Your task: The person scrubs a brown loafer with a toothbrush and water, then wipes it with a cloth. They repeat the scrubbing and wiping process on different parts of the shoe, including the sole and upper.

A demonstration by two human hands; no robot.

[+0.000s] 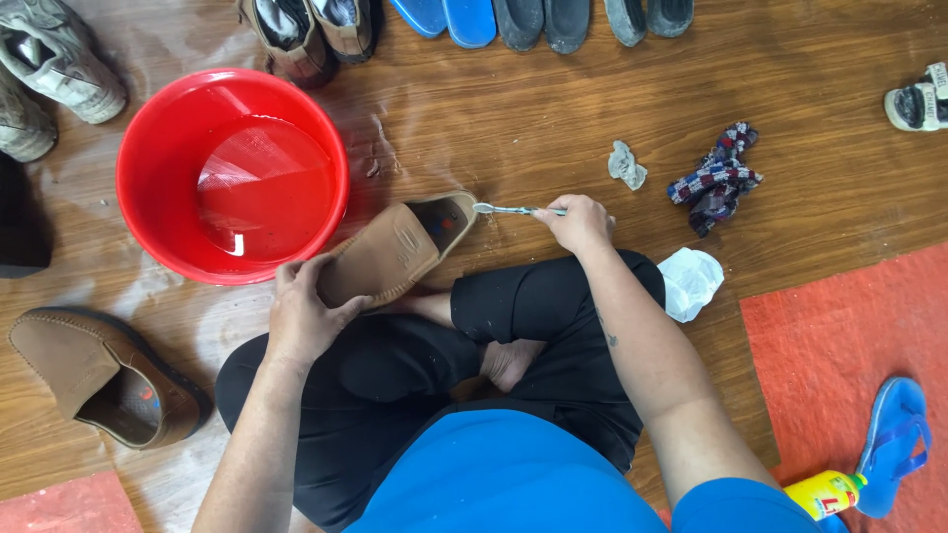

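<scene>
Shoe in hand: brown slip-on shoe (390, 257), held toe-end toward the person, its heel opening pointing away; it rests over the crossed legs, just beside the red basin (158, 212).
Left hand: the left hand (301, 316) wraps the toe end of the shoe, fingers (321, 271) closed around it to keep it steady.
Right hand: the right hand (578, 222) is closed on the handle of a toothbrush (513, 209); the bristle head sits at the rim of the heel opening, touching it or nearly so.
Basin: holds a shallow pool of clear water; the wooden floor (513, 118) around it shines wet.
Matching shoe: a second brown shoe (104, 375) lies on its side on the floor to the person's left, apart from both hands.
Progress, as a judgement: scrubbing looks under way at the heel rim; I cannot tell how much of this shoe is already clean, and the second shoe lies untouched for now.
Nearby: a white cloth (691, 281) by the right knee, a small grey rag (626, 165), a patterned cloth (718, 178), a yellow bottle (826, 494), a blue sandal (894, 444) on red matting (839, 336), more footwear along the far edge.
</scene>
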